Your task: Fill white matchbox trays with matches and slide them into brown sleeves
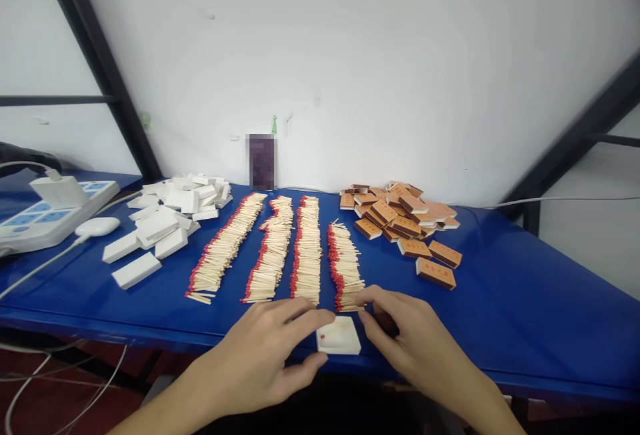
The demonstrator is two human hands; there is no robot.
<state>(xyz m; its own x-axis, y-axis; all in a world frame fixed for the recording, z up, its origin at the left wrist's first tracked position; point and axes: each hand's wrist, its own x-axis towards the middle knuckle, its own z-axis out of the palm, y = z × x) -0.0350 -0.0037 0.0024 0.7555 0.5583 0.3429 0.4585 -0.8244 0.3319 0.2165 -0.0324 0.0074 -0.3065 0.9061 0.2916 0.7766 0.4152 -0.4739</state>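
An open white matchbox tray point(345, 348) lies at the table's front edge, with a red-tipped match point(323, 337) inside. My left hand point(280, 348) grips this tray at its left side, index finger at the far corner and thumb at the near one. My right hand point(405, 328) has its thumb and index finger pinched at the near end of the rightmost row of matches point(347, 268), on the bare stick ends. Exactly how many sticks it pinches is hidden. Three more match rows, a left one point(227, 248), a second one point(270, 251) and a third one point(306, 251), run alongside, red heads to the left.
White matchbox trays point(173, 205) are heaped at the back left. Orange matchbox sleeves point(395, 211) form a pile at the back right. A power strip point(60, 211) with a white charger and cables stands far left on the blue table point(525, 301). A wall closes off the back.
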